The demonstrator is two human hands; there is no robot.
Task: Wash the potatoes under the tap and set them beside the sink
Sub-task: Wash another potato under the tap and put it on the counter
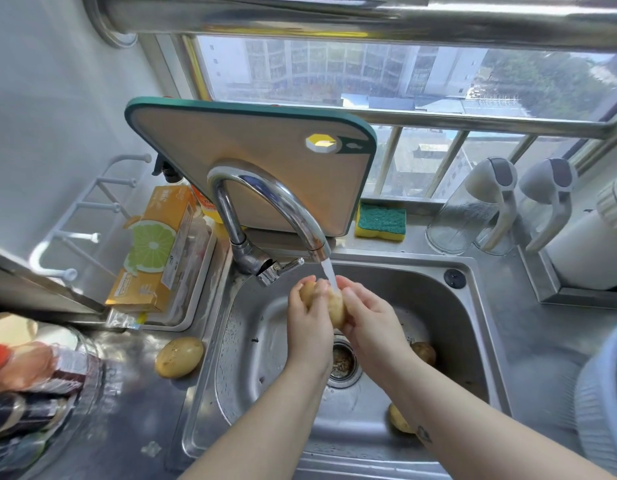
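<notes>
Water runs from the chrome tap point(283, 206) onto a pale potato point(336, 306) held over the steel sink point(449, 306). My left hand point(309, 318) grips its left side and my right hand point(369, 317) its right side. One washed potato point(179, 357) lies wet on the counter left of the sink. In the basin, a brown potato point(424, 351) shows behind my right forearm, and another potato point(399, 419) lies near the front, partly hidden by that arm. The drain strainer point(342, 363) sits between my wrists.
A green-edged cutting board point(265, 161) leans behind the tap. A yellow-green sponge point(381, 221) lies on the sill, glass jars point(473, 206) stand at right. An orange box point(158, 251) rests in a tray at left. A bowl of packaged items point(33, 393) fills the near left.
</notes>
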